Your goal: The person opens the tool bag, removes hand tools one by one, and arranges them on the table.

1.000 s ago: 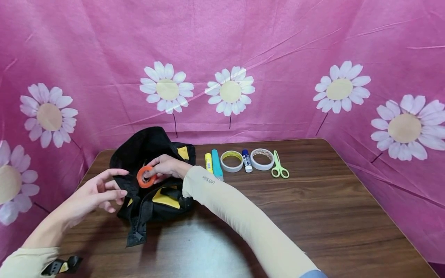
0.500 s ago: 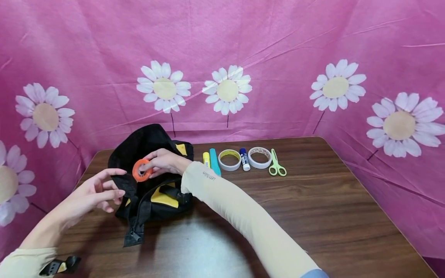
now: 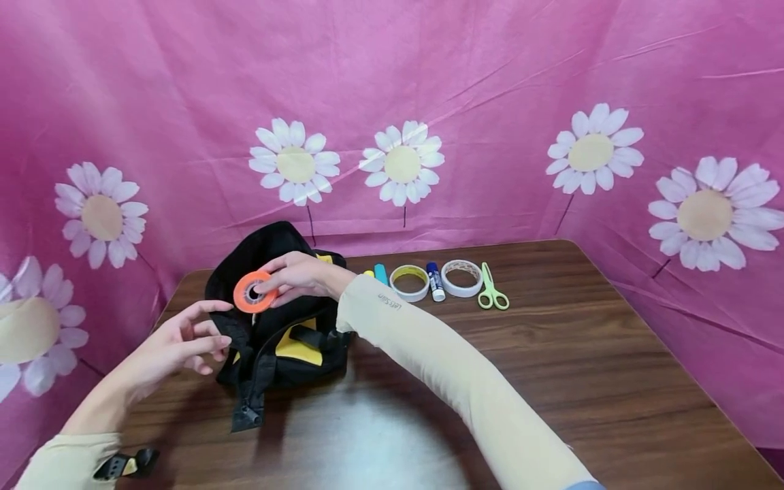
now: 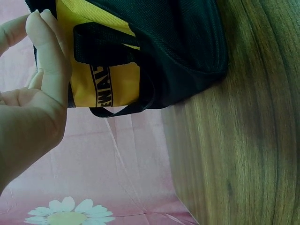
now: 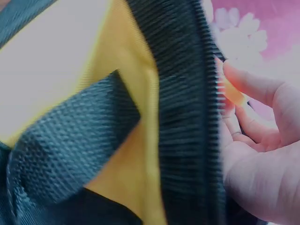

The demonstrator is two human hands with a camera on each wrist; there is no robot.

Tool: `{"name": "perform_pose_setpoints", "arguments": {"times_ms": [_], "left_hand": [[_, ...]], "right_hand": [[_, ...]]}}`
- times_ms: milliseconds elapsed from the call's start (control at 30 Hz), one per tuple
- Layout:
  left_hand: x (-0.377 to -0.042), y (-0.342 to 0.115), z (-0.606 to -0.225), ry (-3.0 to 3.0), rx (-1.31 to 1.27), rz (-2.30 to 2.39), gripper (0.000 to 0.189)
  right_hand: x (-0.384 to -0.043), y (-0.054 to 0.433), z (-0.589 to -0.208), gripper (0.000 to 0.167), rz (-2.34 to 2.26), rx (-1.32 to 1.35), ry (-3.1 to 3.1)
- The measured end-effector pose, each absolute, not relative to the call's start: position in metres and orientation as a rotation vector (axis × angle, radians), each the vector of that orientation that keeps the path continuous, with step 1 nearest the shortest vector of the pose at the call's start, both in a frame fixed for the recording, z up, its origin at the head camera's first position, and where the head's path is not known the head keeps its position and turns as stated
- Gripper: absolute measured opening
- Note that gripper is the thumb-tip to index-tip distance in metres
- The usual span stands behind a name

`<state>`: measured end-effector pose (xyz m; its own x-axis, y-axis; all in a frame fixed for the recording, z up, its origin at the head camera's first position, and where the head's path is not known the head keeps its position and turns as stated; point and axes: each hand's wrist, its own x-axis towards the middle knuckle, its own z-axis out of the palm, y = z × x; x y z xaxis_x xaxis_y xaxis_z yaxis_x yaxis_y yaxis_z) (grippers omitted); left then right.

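Observation:
A black and yellow bag (image 3: 298,345) stands at the back left of the table, its zipped mouth spread apart. My right hand (image 3: 300,278) pinches a roll of orange tape (image 3: 254,292) just over the bag's opening. In the right wrist view the bag's zipper edge hides most of the tape, and a thumb and fingers (image 5: 262,112) show beyond it. At the bag's left edge, my left hand (image 3: 177,347) holds the rim between thumb and fingers. The left wrist view has that hand (image 4: 42,89) beside the yellow panel with black lettering (image 4: 105,84).
To the bag's right lie a yellow tube (image 3: 369,273), a teal cutter-like tool (image 3: 381,273), two tape rolls (image 3: 410,297), a blue and white glue stick (image 3: 435,280) and green scissors (image 3: 492,296). A pink flowered cloth (image 3: 478,82) surrounds the wooden table (image 3: 551,381).
My right hand has raised the orange tape from inside the bag to over its opening. The left hand stays at the bag's rim. The view has shifted slightly.

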<state>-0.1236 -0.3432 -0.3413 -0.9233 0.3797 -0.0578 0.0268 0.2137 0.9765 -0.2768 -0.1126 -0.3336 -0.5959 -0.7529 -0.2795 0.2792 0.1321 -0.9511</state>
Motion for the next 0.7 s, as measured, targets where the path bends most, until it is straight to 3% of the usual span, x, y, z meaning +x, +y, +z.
{"name": "perform_pose_setpoints", "arguments": {"times_ms": [700], "left_hand": [[-0.121,-0.343,-0.340,2.245,0.410,1.752,0.049]], "right_hand": [[-0.283,-0.056,-0.298,0.030,-1.596,-0.604,1.621]]}}
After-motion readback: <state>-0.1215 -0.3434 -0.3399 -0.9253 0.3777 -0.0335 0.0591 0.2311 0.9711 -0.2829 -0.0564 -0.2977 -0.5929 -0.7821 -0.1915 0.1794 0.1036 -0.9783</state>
